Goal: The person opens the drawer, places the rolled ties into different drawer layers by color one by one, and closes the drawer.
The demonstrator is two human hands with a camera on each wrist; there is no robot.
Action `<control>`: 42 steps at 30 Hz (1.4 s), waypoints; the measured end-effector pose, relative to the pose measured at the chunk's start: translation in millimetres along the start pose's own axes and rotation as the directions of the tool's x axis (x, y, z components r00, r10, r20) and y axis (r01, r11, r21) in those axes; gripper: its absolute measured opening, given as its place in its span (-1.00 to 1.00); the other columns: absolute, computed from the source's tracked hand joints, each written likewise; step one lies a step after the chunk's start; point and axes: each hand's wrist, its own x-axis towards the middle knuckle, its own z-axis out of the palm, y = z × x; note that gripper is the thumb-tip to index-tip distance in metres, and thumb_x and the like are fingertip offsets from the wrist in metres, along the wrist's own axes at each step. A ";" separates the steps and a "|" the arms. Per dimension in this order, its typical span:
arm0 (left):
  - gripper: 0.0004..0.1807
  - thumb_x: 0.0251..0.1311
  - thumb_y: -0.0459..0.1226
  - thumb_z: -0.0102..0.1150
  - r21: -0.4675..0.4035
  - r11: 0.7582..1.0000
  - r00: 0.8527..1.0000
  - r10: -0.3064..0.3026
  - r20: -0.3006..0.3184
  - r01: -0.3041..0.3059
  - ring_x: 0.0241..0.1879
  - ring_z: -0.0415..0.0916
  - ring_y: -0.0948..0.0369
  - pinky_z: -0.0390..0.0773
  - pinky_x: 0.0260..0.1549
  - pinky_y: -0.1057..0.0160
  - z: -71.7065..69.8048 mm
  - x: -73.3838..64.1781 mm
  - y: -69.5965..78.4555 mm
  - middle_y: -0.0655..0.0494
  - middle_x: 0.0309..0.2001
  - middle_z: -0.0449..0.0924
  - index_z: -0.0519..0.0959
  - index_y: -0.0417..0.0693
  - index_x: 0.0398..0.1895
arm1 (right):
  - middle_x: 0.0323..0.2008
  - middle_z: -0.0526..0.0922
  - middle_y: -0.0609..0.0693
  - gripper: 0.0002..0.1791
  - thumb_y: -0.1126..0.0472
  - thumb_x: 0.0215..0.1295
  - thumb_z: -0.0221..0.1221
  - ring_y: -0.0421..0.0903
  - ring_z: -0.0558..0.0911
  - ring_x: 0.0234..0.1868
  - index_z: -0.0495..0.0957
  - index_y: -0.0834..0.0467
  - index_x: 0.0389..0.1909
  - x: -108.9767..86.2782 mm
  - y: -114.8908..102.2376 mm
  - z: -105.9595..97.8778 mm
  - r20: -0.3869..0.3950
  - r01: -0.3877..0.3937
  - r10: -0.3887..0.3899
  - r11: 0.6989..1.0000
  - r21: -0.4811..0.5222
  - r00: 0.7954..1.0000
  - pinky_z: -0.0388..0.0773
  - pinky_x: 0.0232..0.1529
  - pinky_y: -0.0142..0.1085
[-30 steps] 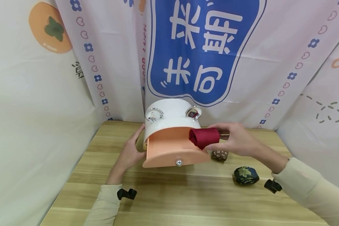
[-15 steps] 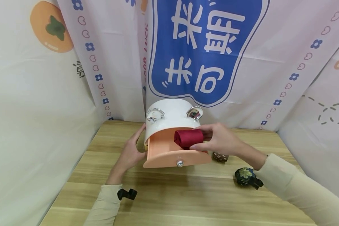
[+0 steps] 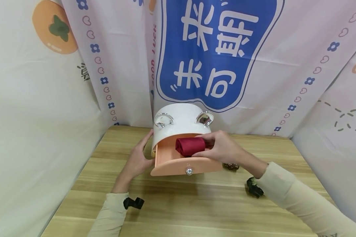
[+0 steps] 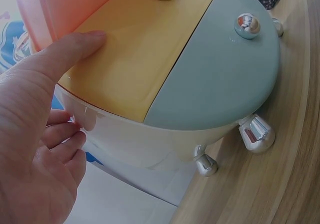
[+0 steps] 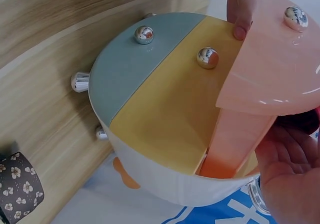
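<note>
A round white box (image 3: 181, 113) with stacked drawers stands at the back of the table. Its peach top drawer (image 3: 169, 167) is pulled out. My right hand (image 3: 221, 148) holds a roll of dark red satin cloth (image 3: 190, 146) by its right end, within the open drawer. At the box's left side, my left hand (image 3: 137, 161) grips it. In the left wrist view, the left thumb lies on the yellow drawer front (image 4: 135, 54), with the fingers along the white side. Beneath it, the blue-grey drawer (image 4: 215, 79) is closed, as is the yellow one.
On the table right of the box lies a brown flowered roll (image 5: 20, 189). A dark green patterned roll (image 3: 251, 182) lies nearer, partly hidden by the right wrist's camera. Silver feet (image 4: 257, 133) and knobs project from the box. A printed cloth (image 3: 130, 65) hangs behind.
My right hand has carried the red roll leftward from the drawer's right edge to over its middle. My left hand and the box have stayed in place.
</note>
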 end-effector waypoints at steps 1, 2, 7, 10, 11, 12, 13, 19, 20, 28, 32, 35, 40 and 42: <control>0.22 0.01 -0.16 0.59 0.000 1.000 1.000 0.002 0.000 -0.002 0.66 0.07 -0.20 0.17 0.57 -0.36 0.0 0.0 0.2 -0.01 0.69 0.13 0.06 0.11 0.73 | -0.15 0.84 -0.04 -0.38 0.00 0.07 0.62 -0.17 0.76 -0.29 0.74 0.10 0.17 0.7 0.3 1.1 0.001 0.001 -0.001 1.000 -0.006 1.000 0.80 -0.22 -0.33; 0.22 0.01 -0.16 0.59 0.001 1.000 1.000 0.001 0.000 -0.001 0.66 0.06 -0.20 0.17 0.57 -0.36 0.0 -0.2 0.3 -0.01 0.69 0.13 0.06 0.10 0.73 | -0.15 0.84 -0.05 -0.38 0.00 0.07 0.62 -0.17 0.75 -0.29 0.75 0.09 0.17 1.5 0.4 2.0 0.001 -0.002 0.002 1.000 -0.009 1.000 0.80 -0.23 -0.32; 0.20 0.03 -0.17 0.59 -0.008 1.000 1.000 0.002 0.002 -0.002 0.67 0.05 -0.20 0.16 0.58 -0.36 -0.1 -0.6 0.2 -0.01 0.69 0.12 0.06 0.10 0.73 | -0.18 0.84 -0.08 -0.43 -0.01 0.07 0.62 -0.18 0.72 -0.32 0.77 0.07 0.12 5.2 0.2 5.0 0.007 -0.007 0.007 1.000 -0.019 1.000 0.78 -0.25 -0.34; 0.20 0.03 -0.18 0.58 -0.007 1.000 1.000 -0.003 0.002 0.003 0.67 0.05 -0.17 0.16 0.59 -0.34 0.0 -0.4 0.0 0.01 0.69 0.12 0.06 0.10 0.73 | -0.21 0.84 -0.10 -0.47 -0.01 0.07 0.62 -0.20 0.69 -0.35 0.79 0.07 0.06 7.7 1.4 6.4 0.003 0.002 -0.002 0.999 -0.034 1.000 0.76 -0.27 -0.36; 0.21 0.03 -0.18 0.58 -0.007 1.000 1.000 -0.005 0.002 0.005 0.67 0.05 -0.16 0.16 0.59 -0.34 0.0 -0.4 -0.1 0.03 0.69 0.12 0.06 0.11 0.73 | -0.22 0.84 -0.10 -0.48 -0.01 0.06 0.63 -0.20 0.69 -0.35 0.79 0.07 0.05 8.4 1.9 6.8 0.001 0.006 -0.006 0.999 -0.037 1.000 0.76 -0.27 -0.36; 0.20 0.03 -0.18 0.58 -0.007 1.000 1.000 -0.004 0.002 0.004 0.67 0.04 -0.16 0.15 0.59 -0.34 -0.1 -0.3 -0.3 0.03 0.70 0.12 0.06 0.11 0.73 | -0.22 0.84 -0.09 -0.49 -0.01 0.06 0.63 -0.21 0.69 -0.36 0.79 0.07 0.04 9.2 2.7 7.2 0.001 0.008 -0.008 0.999 -0.037 1.000 0.76 -0.27 -0.36; 0.21 0.03 -0.19 0.58 -0.008 1.000 1.000 -0.005 0.001 0.005 0.67 0.04 -0.15 0.15 0.59 -0.33 -0.1 -0.2 0.0 0.04 0.69 0.12 0.06 0.13 0.73 | -0.22 0.84 -0.09 -0.50 -0.01 0.06 0.63 -0.21 0.69 -0.36 0.80 0.07 0.03 9.7 3.2 7.6 0.001 0.010 -0.010 0.999 -0.037 1.000 0.76 -0.28 -0.37; 0.20 0.03 -0.20 0.58 -0.012 1.000 1.000 -0.001 0.002 0.001 0.68 0.04 -0.14 0.16 0.59 -0.33 -0.3 0.3 0.9 0.04 0.69 0.12 0.06 0.17 0.73 | -0.20 0.84 -0.09 -0.50 0.02 0.06 0.63 -0.20 0.69 -0.35 0.80 0.08 0.04 11.9 6.2 8.5 0.005 0.019 -0.018 0.999 -0.040 1.000 0.76 -0.27 -0.37; 0.20 0.03 -0.21 0.57 -0.012 1.000 1.000 -0.001 0.002 0.001 0.68 0.04 -0.14 0.16 0.59 -0.33 -0.3 0.4 1.0 0.04 0.69 0.11 0.06 0.15 0.73 | -0.20 0.84 -0.09 -0.50 0.02 0.07 0.63 -0.21 0.68 -0.34 0.80 0.08 0.04 12.4 6.5 8.4 0.006 0.026 -0.026 0.999 -0.048 1.000 0.75 -0.27 -0.38; 0.19 0.05 -0.20 0.58 -0.008 1.000 1.000 0.004 -0.006 -0.004 0.67 0.05 -0.16 0.16 0.59 -0.34 -1.2 0.4 0.1 0.04 0.70 0.11 0.07 0.09 0.73 | -0.13 0.84 -0.10 -0.50 0.00 0.11 0.60 -0.22 0.69 -0.28 0.79 0.06 0.07 15.6 6.3 8.6 0.021 0.059 -0.057 0.992 -0.112 0.998 0.73 -0.24 -0.39; 0.20 0.03 -0.20 0.58 -0.001 1.000 1.000 0.007 -0.006 -0.007 0.67 0.06 -0.15 0.17 0.59 -0.32 -1.3 0.3 -1.1 0.04 0.69 0.12 0.07 0.14 0.73 | -0.02 0.84 -0.05 -0.45 0.05 0.14 0.59 -0.19 0.72 -0.15 0.75 0.07 0.17 15.6 5.3 7.8 0.041 0.048 -0.043 0.992 -0.120 0.998 0.75 -0.14 -0.39; 0.21 0.01 -0.20 0.58 0.004 1.000 1.000 0.003 -0.005 -0.003 0.67 0.06 -0.14 0.17 0.59 -0.31 -0.8 0.5 -1.3 0.05 0.69 0.12 0.07 0.17 0.73 | 0.03 0.82 -0.04 -0.42 0.09 0.15 0.58 -0.17 0.73 -0.09 0.73 0.07 0.21 14.8 3.7 6.4 0.056 0.044 -0.037 0.990 -0.135 0.998 0.77 -0.09 -0.37; 0.21 0.01 -0.23 0.57 0.003 1.000 1.000 0.002 0.003 -0.002 0.67 0.05 -0.16 0.17 0.59 -0.32 0.5 0.5 -0.6 0.03 0.70 0.11 0.06 0.13 0.73 | 0.09 0.80 0.01 -0.37 0.11 0.17 0.57 -0.13 0.74 -0.01 0.68 0.12 0.28 12.0 1.6 2.1 0.083 0.063 -0.048 0.981 -0.186 0.995 0.78 -0.01 -0.32; 0.21 0.01 -0.23 0.56 0.002 1.000 1.000 -0.002 0.004 0.002 0.67 0.05 -0.16 0.16 0.59 -0.31 0.5 0.1 0.0 0.03 0.70 0.11 0.05 0.16 0.73 | 0.10 0.80 0.04 -0.36 0.12 0.17 0.57 -0.11 0.75 -0.01 0.67 0.16 0.29 10.5 0.1 -0.5 0.091 0.065 -0.049 0.980 -0.188 0.995 0.79 -0.01 -0.31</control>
